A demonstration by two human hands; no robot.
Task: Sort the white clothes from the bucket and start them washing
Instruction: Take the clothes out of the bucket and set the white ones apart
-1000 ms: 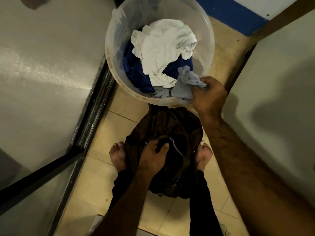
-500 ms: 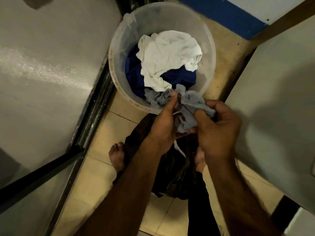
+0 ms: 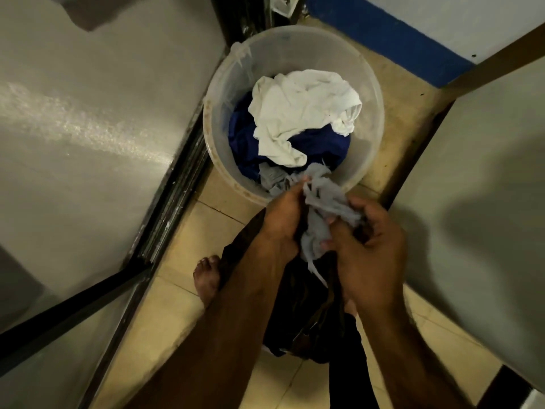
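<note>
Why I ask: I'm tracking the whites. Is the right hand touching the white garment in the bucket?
Apart. The head view shows the right hand gripping the grey cloth by the bucket rim; the white garment lies farther back.

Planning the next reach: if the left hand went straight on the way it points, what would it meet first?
Past the pale grey cloth it grips, the left hand points into the round translucent plastic bucket; probably the crumpled white garment first, though depth is unclear.
</note>
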